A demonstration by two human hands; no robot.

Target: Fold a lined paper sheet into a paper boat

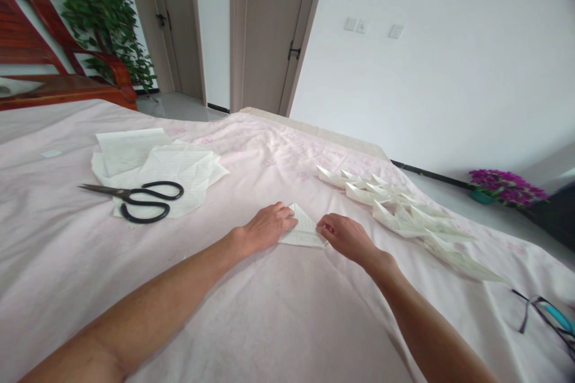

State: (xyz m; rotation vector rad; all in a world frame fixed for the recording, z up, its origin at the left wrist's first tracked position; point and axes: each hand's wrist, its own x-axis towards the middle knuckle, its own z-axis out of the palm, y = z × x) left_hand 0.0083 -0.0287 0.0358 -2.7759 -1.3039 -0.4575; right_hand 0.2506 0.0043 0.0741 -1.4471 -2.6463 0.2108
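A folded sheet of lined paper (303, 228), peaked at the top with a straight lower edge, lies on the pink cloth in front of me. My left hand (271, 226) holds its left side, fingers and thumb resting over the paper. At the right corner, my right hand (344, 234) pinches the paper between thumb and curled fingers. Several folded paper boats (398, 215) stand in rows to the right of my right hand. Off to the left, black-handled scissors (144, 196) lie partly on loose paper sheets (175, 164).
The pink patterned cloth (278, 311) is wrinkled. Eyeglasses (543, 311) lie near the right edge. Beyond are a wooden bench (67, 81), a green plant (101, 18), two doors and purple flowers (507, 187) on the floor. A small pale scrap (51, 154) sits far left.
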